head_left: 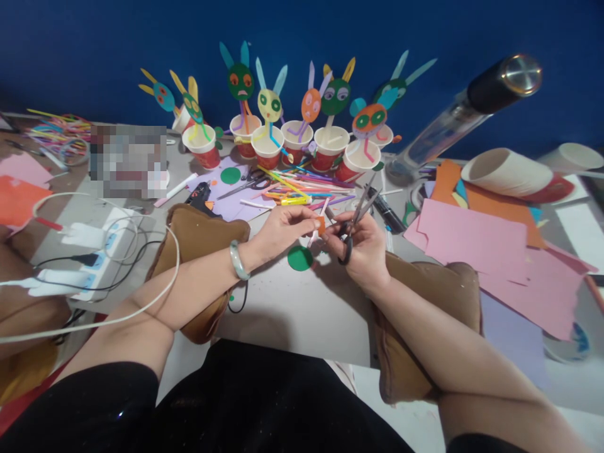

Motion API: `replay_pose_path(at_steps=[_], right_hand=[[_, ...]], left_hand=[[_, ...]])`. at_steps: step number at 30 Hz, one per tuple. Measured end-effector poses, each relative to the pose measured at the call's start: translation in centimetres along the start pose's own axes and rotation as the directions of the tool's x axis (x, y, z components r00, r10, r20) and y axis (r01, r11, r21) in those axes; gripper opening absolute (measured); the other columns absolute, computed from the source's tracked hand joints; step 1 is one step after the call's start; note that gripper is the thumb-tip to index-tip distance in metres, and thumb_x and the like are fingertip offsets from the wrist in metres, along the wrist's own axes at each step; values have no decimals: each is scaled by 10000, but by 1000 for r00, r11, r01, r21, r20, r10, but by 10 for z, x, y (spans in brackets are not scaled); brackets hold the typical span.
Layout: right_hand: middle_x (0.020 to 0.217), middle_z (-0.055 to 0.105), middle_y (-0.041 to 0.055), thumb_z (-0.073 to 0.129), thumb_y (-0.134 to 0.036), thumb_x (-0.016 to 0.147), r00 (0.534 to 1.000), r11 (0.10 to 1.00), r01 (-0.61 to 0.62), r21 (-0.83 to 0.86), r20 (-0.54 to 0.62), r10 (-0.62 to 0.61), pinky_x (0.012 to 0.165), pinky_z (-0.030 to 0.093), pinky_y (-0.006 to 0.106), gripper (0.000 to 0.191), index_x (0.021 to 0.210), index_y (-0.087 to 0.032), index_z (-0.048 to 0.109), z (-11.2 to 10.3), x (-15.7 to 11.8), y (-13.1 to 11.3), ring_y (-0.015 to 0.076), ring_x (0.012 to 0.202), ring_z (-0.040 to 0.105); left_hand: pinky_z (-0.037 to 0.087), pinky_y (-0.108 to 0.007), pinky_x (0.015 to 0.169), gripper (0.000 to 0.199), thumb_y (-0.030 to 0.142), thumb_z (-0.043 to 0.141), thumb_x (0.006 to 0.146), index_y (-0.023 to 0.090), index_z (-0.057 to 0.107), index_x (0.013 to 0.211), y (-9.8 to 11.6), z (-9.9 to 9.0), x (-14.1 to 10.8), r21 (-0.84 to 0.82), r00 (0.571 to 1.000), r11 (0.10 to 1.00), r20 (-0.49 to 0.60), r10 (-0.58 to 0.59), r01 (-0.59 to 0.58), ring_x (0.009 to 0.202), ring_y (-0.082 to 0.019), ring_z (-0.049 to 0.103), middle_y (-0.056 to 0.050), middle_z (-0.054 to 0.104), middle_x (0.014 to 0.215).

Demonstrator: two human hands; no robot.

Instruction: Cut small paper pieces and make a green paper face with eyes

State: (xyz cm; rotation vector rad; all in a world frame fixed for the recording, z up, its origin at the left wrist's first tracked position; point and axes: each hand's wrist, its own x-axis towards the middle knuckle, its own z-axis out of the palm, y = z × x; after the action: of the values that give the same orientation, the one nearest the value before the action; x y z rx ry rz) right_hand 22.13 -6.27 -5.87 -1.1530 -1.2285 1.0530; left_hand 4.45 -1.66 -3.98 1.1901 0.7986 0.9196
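The worktop point(292, 314) is carrying everything, and pink sheets point(476, 242) are lying across its right side beside an orange sheet point(491, 204). A clear bottle point(465, 110) with a dark cap is lying tilted at the far right, cap pointing up and right. Along the back, a row of cups point(292, 148) is standing upright, each bearing a paper face on a stick. Straws point(302, 185) are lying strewn in front of them. A green disc point(300, 258) is resting flat between the hands. The right hand point(365, 248) is gripping scissors point(356, 220), fingers through the loops; their long axis is running up and right, tips pointing away towards the cups, blades slightly parted. The left hand point(283, 229) is pinching a small orange scrap point(321, 225) just beside the scissors, above the disc.
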Motion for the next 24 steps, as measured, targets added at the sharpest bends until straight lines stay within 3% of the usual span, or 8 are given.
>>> replay_pose_path(at_steps=[8,13,16,20,24], right_hand=[[730,711,-30,930,-487,698,1000,1000,-20,8,-6,20,581,578,293,522,996,-257,567,1,0,-4,152,595,677],[727,708,-33,924,-458,705,1000,1000,-10,-4,-13,10,587,579,298,495,986,-264,566,1,0,-4,157,595,678],[718,709,-39,926,-393,700,999,1000,5,-3,-34,-5,588,577,290,466,974,-261,572,1,1,-4,147,583,666],[718,719,-41,932,-314,671,999,999,23,27,-45,-22,587,567,278,457,973,-264,592,2,2,-4,143,598,656],[687,706,-45,937,-308,658,999,999,28,45,-47,-26,562,539,269,459,964,-265,597,1,3,-3,144,589,641]], left_hand=[[464,-261,683,232,326,821,771,156,669,731,-3,0,1,12,999,999,29,-44,44,685,-106,569,6,643,718],[475,-265,702,234,353,822,777,159,696,740,-5,0,1,19,999,1000,31,-7,7,692,-109,571,-2,661,727],[489,-284,731,188,346,790,806,169,729,781,-4,-1,-2,124,991,983,36,129,-132,733,-134,607,-25,702,780],[502,-354,876,114,302,702,885,227,774,838,3,-4,-8,392,913,825,141,384,-407,885,-191,655,-61,745,896],[475,-398,944,87,305,711,880,270,787,857,7,-9,-14,531,847,660,343,406,-531,945,-221,675,-80,764,971]])
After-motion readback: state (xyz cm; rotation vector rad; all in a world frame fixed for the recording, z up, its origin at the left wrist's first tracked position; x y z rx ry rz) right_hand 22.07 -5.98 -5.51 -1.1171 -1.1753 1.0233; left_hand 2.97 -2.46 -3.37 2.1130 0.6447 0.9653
